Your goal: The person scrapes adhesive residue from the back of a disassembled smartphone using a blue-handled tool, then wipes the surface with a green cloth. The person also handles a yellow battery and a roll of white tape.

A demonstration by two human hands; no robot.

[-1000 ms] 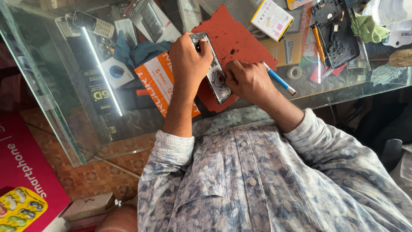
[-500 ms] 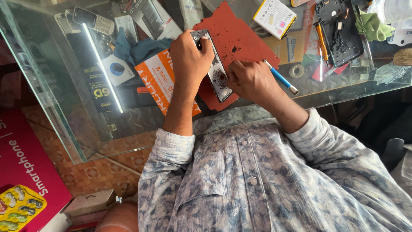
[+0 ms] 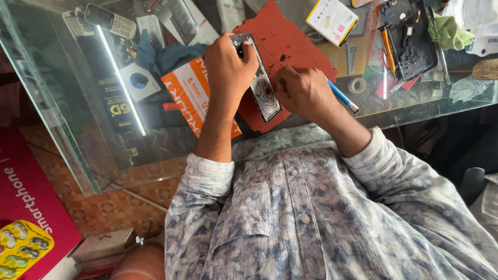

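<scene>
Head view, looking down on a glass counter. The left hand (image 3: 226,65) is closed over the upper part of an opened phone (image 3: 259,83), its fingers wrapped round the top edge so that the body is pinned flat. The right hand (image 3: 302,92) is clenched round a blue-handled tool (image 3: 342,97), whose metal end projects behind the fist; the working tip is hidden beneath the hand, just beside the lower half of the phone. The phone is seen lying between the two hands, tilted, on a red mat (image 3: 290,41) that extends beyond the knuckles.

Beside the left wrist an orange and white packet (image 3: 189,96) is shown partly under the forearm, with a dark blue cloth (image 3: 166,54) beyond it. Further out past the left hand a small keypad handset (image 3: 109,18) is seen through the glass counter (image 3: 78,150). Beyond the right hand lie a white and yellow battery pack (image 3: 332,19), a roll of tape (image 3: 356,85), a black phone frame (image 3: 412,39) and a green cloth (image 3: 448,31). Both forearms emerge from patterned blue-grey sleeves (image 3: 394,171).
</scene>
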